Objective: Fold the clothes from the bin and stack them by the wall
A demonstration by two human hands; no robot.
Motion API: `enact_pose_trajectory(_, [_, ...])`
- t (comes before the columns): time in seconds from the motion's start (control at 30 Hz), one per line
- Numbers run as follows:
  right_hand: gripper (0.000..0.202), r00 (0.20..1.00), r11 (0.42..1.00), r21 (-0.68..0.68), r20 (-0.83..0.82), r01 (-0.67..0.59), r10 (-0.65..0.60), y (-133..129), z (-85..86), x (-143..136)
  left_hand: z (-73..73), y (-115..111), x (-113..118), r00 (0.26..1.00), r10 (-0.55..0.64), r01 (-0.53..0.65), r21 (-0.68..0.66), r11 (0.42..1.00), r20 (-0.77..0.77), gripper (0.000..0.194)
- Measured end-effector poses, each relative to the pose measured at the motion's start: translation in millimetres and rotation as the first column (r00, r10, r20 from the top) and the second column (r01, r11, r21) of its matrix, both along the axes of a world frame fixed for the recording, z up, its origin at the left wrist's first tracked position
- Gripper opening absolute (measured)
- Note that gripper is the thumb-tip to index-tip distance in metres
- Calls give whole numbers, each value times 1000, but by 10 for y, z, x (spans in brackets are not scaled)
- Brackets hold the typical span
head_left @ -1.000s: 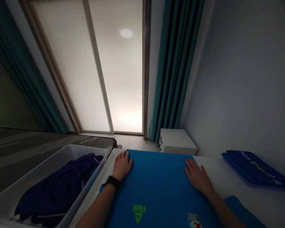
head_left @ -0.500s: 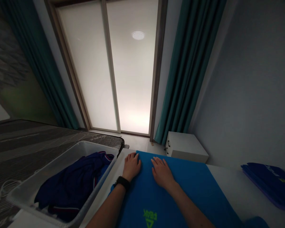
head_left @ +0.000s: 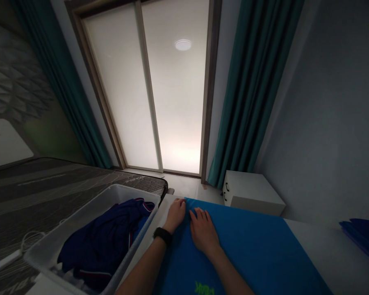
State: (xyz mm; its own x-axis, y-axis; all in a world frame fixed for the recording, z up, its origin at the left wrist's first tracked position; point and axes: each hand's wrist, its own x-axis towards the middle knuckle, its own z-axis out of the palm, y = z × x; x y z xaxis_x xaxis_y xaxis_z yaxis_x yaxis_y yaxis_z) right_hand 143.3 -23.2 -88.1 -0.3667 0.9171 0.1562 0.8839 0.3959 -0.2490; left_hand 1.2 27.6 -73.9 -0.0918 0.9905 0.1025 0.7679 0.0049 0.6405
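A bright blue garment (head_left: pixel 246 246) with green lettering near the bottom of the view lies spread on a white table (head_left: pixel 318 241). My left hand (head_left: pixel 176 214), with a black watch on its wrist, is closed at the garment's far left corner, its fingers pinching the fabric. Small creases run from that corner. My right hand (head_left: pixel 203 230) rests palm down on the cloth just to the right, fingers stretched out.
At the left, a translucent bin (head_left: pixel 110 192) holds dark blue clothing (head_left: pixel 101 237), beside a dark mattress (head_left: pixel 64 180). A white cabinet (head_left: pixel 253 188) stands beyond the table. Folded blue clothing (head_left: pixel 364 235) lies at the right edge.
My left hand has closed on the garment's corner, where its fingers lay spread before. My right hand has moved closer to it. The view has shifted slightly, so surroundings appear further right.
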Motion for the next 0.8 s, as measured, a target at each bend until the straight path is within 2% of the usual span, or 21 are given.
enact_pose_trajectory(0.13, [50,1000,999,-36,-29,-1,0,0,36,18,64,253,-124,992,46,-24,-174,984,121,36])
enact_pose_trajectory(0.23, [50,999,998,-56,-40,4,-7,0,51,30,98,392,-183,987,63,-19,-289,957,146,38])
enact_pose_trajectory(0.33, [50,999,997,-80,-53,6,-10,-2,56,35,107,500,-166,988,46,6,-341,940,144,37])
enact_pose_trajectory(0.6, [49,995,998,-55,-95,6,-11,-17,67,39,50,748,-61,999,14,1,-276,961,50,34])
enact_pose_trajectory(0.8, [49,995,998,-68,-96,-4,-2,-25,95,44,65,712,-113,996,17,-33,-205,978,-82,34])
